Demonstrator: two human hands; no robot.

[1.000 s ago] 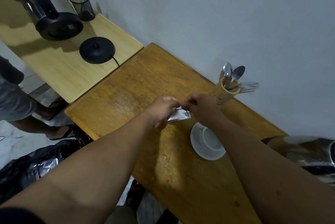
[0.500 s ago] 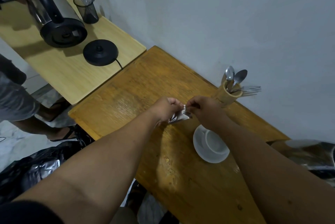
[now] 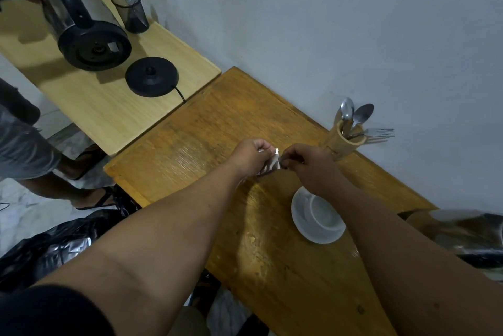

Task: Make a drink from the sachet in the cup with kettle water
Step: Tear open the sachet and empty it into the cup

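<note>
A small silvery sachet (image 3: 271,164) is pinched between my left hand (image 3: 251,154) and my right hand (image 3: 309,162), held above the brown wooden table (image 3: 190,145). Both hands grip its top edge. Just below my right wrist a white cup (image 3: 325,214) sits on a white saucer (image 3: 300,220); the cup looks empty. At the far left another person's hand holds a steel and black kettle (image 3: 81,28) tilted in the air over the lighter table (image 3: 109,107), off its round black base (image 3: 152,80).
A wooden holder (image 3: 343,145) with spoons and forks stands by the wall. A dark cup of spoons (image 3: 133,13) sits on the lighter table. Another person's legs (image 3: 24,150) are at the left. Black bags (image 3: 49,248) lie below. A shiny metal object (image 3: 473,235) is at the right edge.
My hands have shifted slightly while still pinching the sachet. The other person's kettle has tipped further and come lower over the lighter table.
</note>
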